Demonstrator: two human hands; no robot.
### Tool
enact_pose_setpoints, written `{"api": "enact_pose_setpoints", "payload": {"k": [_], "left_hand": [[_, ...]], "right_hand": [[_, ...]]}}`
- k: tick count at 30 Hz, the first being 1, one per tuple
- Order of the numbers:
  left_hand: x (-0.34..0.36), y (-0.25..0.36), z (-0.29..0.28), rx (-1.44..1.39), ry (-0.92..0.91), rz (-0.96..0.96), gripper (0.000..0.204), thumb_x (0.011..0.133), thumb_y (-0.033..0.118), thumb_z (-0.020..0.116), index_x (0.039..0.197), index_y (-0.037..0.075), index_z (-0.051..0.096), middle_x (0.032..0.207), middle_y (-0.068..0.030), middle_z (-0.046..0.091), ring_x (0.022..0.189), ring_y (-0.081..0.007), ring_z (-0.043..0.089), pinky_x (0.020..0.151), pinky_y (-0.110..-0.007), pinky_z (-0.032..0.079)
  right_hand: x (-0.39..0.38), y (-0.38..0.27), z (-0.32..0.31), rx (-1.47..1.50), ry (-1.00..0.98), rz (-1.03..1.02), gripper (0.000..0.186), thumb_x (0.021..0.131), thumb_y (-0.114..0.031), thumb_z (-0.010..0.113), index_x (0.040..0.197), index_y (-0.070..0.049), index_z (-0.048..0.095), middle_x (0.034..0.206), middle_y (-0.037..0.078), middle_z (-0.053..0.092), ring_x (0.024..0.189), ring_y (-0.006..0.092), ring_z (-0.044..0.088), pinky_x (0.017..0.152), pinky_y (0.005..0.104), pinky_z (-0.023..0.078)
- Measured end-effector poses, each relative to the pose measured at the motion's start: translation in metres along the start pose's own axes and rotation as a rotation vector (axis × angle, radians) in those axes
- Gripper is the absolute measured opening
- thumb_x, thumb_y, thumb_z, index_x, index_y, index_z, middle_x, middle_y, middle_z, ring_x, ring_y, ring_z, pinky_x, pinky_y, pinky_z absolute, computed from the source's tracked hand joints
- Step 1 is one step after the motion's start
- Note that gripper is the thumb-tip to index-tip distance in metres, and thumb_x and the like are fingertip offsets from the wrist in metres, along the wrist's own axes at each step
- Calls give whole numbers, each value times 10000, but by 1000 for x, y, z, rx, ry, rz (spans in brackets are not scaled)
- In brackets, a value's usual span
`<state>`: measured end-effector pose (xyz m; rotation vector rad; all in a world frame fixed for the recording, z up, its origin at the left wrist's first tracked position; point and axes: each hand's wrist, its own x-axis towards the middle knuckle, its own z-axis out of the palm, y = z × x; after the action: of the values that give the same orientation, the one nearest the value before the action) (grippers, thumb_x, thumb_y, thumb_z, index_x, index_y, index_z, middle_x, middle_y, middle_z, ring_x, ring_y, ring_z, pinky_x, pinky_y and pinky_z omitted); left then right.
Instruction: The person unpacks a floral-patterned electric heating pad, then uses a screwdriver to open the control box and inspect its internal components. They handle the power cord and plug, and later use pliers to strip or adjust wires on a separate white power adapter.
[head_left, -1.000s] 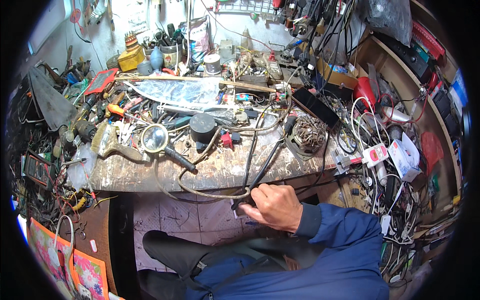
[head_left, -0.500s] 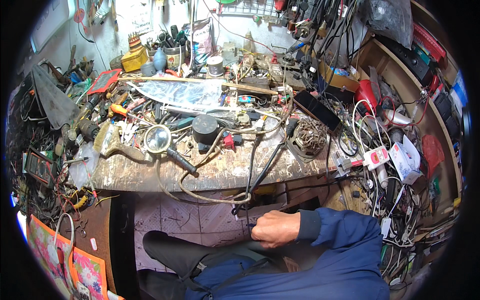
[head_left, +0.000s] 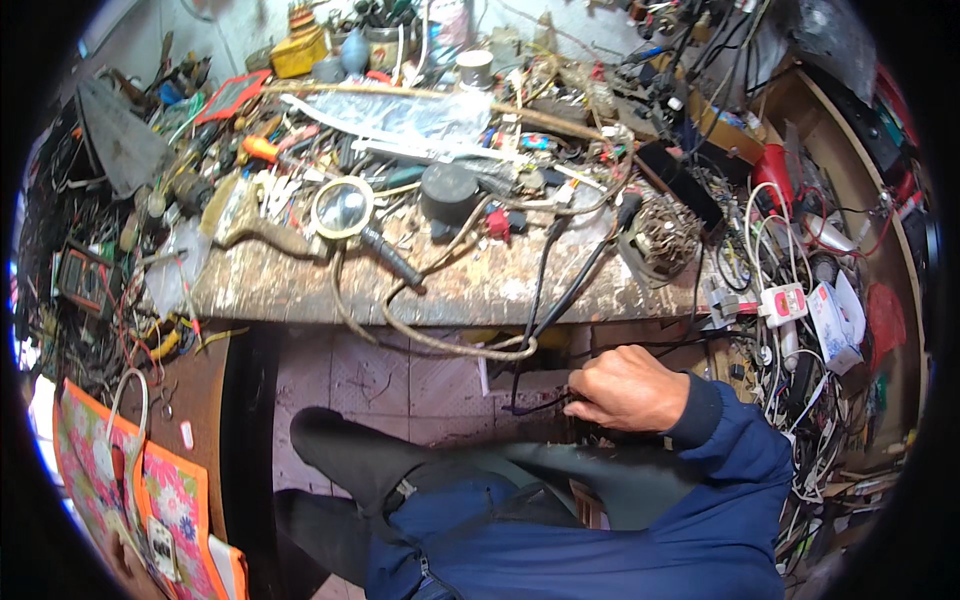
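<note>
My right hand (head_left: 630,388) is closed in front of the bench's near edge, above my legs. A thin black cord (head_left: 540,408) runs into the curled fingers; the grip itself is partly hidden by the knuckles. This cord hangs down from the bench, beside a looped beige cable (head_left: 460,349) that droops over the edge. A magnifying glass (head_left: 343,208) with a dark handle lies on the bench top, next to a round black cylinder (head_left: 449,190) and a wooden-handled brush (head_left: 262,232). My left hand is out of view.
The worn wooden bench (head_left: 270,290) is heaped with tools and parts. A black phone-like slab (head_left: 680,185) leans beside a coil-wound motor part (head_left: 662,238). Tangled cables and a white power strip (head_left: 782,304) lie right. A flowered bag (head_left: 90,450) stands lower left.
My right hand has moved up and to the right, with the black cord trailing to it. The view has tilted down, so the bench sits higher in the picture.
</note>
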<state>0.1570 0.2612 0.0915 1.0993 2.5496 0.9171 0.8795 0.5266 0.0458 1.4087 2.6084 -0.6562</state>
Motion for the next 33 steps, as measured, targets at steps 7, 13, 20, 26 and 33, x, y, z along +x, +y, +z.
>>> {"api": "enact_pose_setpoints", "payload": {"k": [7,13,20,26,33], "left_hand": [[-52,309,144,279,-586,1069,351,831,111,740,1147,-8,646,1131,-185,666,1017,-332,668,919,-401,524],[-65,361,326,251,-1109,1340,375,861,186,748,1158,-3,619,1026,-222,665,914,-446,638,786,-490,526],[-80,342,429,-68,-1018,1309,469,905,293,737,1096,-108,587,1005,-303,655,953,-494,629,848,-505,528],[-101,347,420,-329,-1310,998,420,921,26,669,1307,-65,530,1173,-206,678,1023,-328,706,755,-356,563],[-99,376,410,-488,-1346,1204,469,885,10,624,1349,-44,582,1483,-219,510,1437,-353,430,1168,-435,320]], "right_hand": [[18,-11,43,75,-273,-179,338,916,-323,716,859,4,654,755,231,671,788,445,674,677,505,532],[26,-6,74,242,-327,-138,630,936,-276,705,1310,152,432,790,291,659,820,484,660,722,534,531],[30,0,90,114,145,71,671,913,-266,718,1306,180,409,786,305,629,789,512,643,696,522,549],[49,1,92,772,198,-63,592,935,-367,715,1342,27,544,1217,265,650,1095,426,648,964,463,515],[34,4,70,1133,83,-146,497,1032,-345,610,1345,39,572,1248,159,658,1187,214,581,1050,362,436]]}}
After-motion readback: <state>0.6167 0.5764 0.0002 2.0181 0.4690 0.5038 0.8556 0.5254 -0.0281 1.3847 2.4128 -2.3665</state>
